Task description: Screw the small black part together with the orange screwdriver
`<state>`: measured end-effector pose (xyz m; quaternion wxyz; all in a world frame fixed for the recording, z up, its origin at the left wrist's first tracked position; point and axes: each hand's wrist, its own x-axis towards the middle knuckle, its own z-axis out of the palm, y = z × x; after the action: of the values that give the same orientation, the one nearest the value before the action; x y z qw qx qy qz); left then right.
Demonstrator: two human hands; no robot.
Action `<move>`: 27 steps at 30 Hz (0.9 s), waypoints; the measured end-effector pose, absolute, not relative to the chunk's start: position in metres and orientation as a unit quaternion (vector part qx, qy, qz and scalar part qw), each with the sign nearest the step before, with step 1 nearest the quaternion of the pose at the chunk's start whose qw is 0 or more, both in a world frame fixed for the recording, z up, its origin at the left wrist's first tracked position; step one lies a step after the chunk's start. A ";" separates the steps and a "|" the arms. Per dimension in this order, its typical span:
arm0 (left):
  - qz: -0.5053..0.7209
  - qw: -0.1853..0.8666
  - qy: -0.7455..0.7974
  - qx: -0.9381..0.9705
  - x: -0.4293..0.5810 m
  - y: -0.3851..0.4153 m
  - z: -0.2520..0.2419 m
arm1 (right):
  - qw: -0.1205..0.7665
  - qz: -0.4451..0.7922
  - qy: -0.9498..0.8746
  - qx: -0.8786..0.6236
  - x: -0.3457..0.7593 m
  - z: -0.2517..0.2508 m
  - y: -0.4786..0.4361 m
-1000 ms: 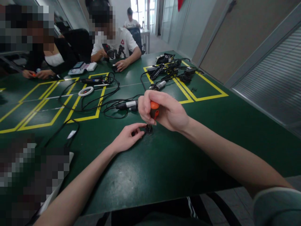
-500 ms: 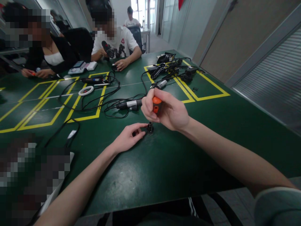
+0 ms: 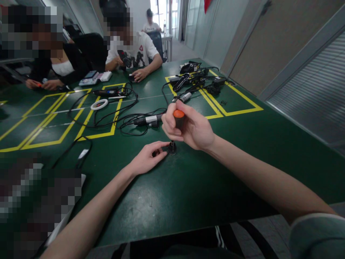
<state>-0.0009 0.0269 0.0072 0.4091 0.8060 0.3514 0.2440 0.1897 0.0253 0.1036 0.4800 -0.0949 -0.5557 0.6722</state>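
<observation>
My right hand (image 3: 192,126) wraps round the handle of a screwdriver (image 3: 179,115), orange on top and dark along the side. Its shaft points down into a small dark round part (image 3: 172,148) on the green table. Most of the shaft is hidden behind my fingers. From the left, my left hand (image 3: 148,155) rests on the table and pinches the edge of that round part between thumb and forefinger. What the tip is touching inside the part is too small to make out.
Just beyond my hands lies a black corded tool (image 3: 148,120) with its cable. A white tape ring (image 3: 99,104) and a heap of black cables (image 3: 188,81) sit farther back. A blurred device (image 3: 64,201) is at the left. Co-workers (image 3: 132,54) sit across the table.
The screwdriver handle has turned in my right hand: the orange patch on its side no longer shows. My right wrist has shifted very slightly left. My left hand stays on the round part.
</observation>
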 end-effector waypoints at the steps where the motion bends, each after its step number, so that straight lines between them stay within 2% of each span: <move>1: 0.244 0.406 0.350 0.808 -0.001 0.027 0.007 | 0.475 0.680 -0.552 -0.092 0.190 0.104 0.025; 13: 0.247 0.383 0.356 0.816 0.002 0.026 0.005 | 0.513 0.629 -0.579 -0.079 0.194 0.101 0.034; 22: 0.240 0.391 0.374 0.806 0.003 0.025 0.009 | 0.492 0.666 -0.557 -0.071 0.198 0.101 0.035; 27: 0.254 0.405 0.378 0.793 0.000 0.024 0.008 | 0.502 0.643 -0.572 -0.084 0.199 0.101 0.039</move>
<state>0.0005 0.0242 0.0082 0.4053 0.7929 0.3776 0.2540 0.1991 0.0389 0.1009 0.5021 -0.0836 -0.5722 0.6431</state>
